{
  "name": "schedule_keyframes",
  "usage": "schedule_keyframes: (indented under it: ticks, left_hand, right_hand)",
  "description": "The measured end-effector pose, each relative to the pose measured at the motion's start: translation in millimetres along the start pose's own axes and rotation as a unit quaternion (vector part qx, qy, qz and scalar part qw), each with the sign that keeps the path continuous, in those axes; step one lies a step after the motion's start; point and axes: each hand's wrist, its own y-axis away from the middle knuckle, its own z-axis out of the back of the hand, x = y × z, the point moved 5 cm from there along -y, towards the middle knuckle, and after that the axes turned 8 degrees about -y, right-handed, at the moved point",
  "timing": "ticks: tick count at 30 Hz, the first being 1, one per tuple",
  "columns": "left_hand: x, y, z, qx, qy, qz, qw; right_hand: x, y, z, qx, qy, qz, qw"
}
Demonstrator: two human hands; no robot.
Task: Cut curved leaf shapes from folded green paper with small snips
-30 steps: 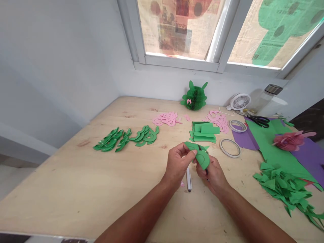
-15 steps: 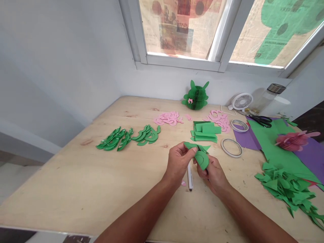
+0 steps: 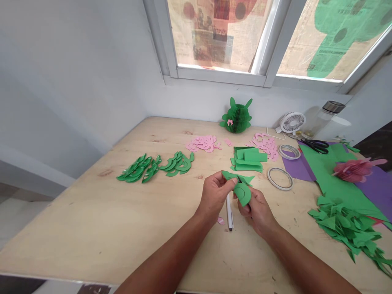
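Between my hands is a folded green paper piece (image 3: 243, 193) with a curved line on its rounded part. My left hand (image 3: 213, 197) pinches its upper left side between thumb and fingers. Around its lower right side the fingers of my right hand (image 3: 258, 209) are closed; something dark shows at them, too hidden to name. A white pen (image 3: 229, 214) lies on the table below, between my wrists, with a small pink scrap (image 3: 221, 221) beside it. Folded green papers (image 3: 249, 158) lie just beyond my hands.
Green cut shapes (image 3: 134, 168) lie left, pink cutouts (image 3: 203, 143) farther back. A green paper figure (image 3: 237, 118) stands by the wall. At right are tape rolls (image 3: 280, 179), black scissors (image 3: 315, 145), a fan (image 3: 292, 122), a bottle (image 3: 327, 118) and green scraps (image 3: 346, 224).
The green paper piece has shifted very slightly left and turned a little in my hands. Both hands keep their hold on it.
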Motion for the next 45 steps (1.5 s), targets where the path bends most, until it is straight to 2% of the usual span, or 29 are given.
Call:
schedule_keyframes:
  ticks: [8, 22, 45]
  left_hand:
    - [2.3, -1.2, 1.2, -0.003, 0.015, -0.014, 1.0]
    - [1.2, -0.2, 3.6, -0.029, -0.01, -0.003, 1.0]
    - [5.3, -3.4, 3.5, -0.004, -0.008, -0.015, 1.0]
  right_hand:
    - [0.3, -0.7, -1.5, 0.002, 0.003, -0.002, 1.0]
    - [-5.1, -1.4, 0.7, -0.004, 0.005, 0.003, 1.0]
    - [-6.8, -2.1, 0.5, -0.004, -0.022, 0.003, 1.0]
